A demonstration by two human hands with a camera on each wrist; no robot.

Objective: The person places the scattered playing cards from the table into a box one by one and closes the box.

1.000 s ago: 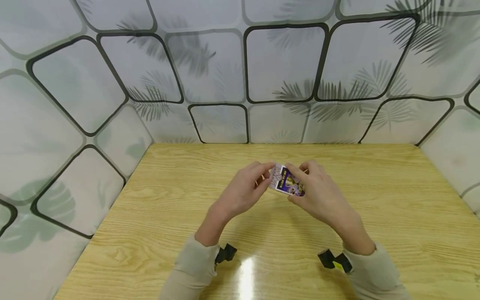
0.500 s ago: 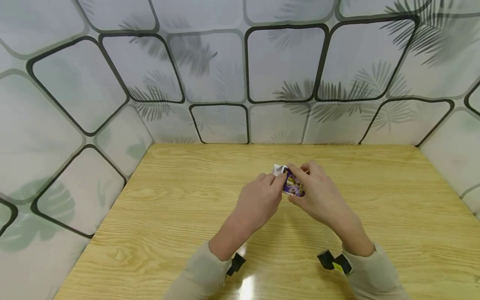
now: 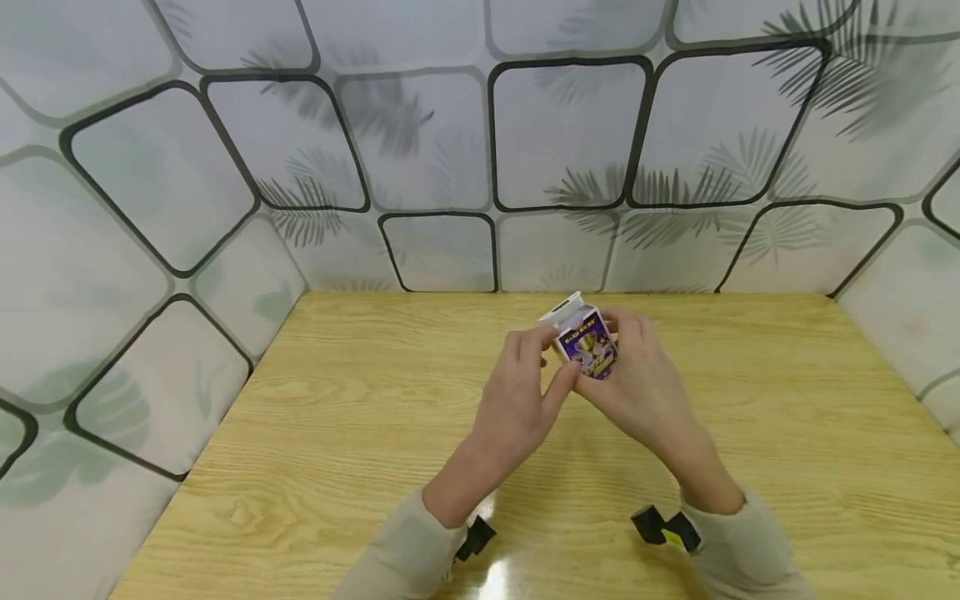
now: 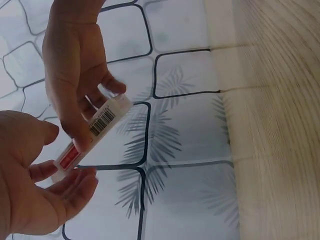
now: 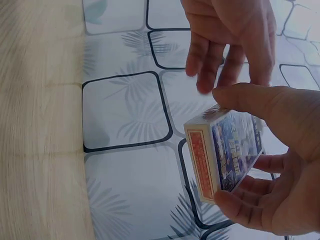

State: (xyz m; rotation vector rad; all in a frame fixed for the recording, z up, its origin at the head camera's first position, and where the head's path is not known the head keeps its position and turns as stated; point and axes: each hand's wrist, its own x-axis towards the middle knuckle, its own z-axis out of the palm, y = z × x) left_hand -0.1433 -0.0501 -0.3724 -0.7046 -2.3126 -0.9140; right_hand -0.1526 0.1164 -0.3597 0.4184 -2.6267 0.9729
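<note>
A small card box (image 3: 589,347) with a purple front and a gold trophy picture is held above the table, its white top flap (image 3: 562,307) standing up. My right hand (image 3: 647,390) grips it between thumb and fingers; in the right wrist view the box (image 5: 234,149) shows a red panel on one narrow end. My left hand (image 3: 512,404) is at the box's left edge in the head view, thumb tip overlapping the front and fingers by the flap. In the left wrist view a barcode marks the narrow side of the box (image 4: 104,121).
A wood-grain table (image 3: 337,417) spreads below both hands. Patterned cloth walls (image 3: 435,142) with dark outlines and leaf prints stand behind and to both sides. Black blocks (image 3: 476,538) sit at the left cuff, and similar black blocks (image 3: 666,528) at the right.
The box has tilted up, showing its front and raised flap more fully. My left hand first moved right over its end, then its thumb and fingers spread apart. My right hand keeps its grip.
</note>
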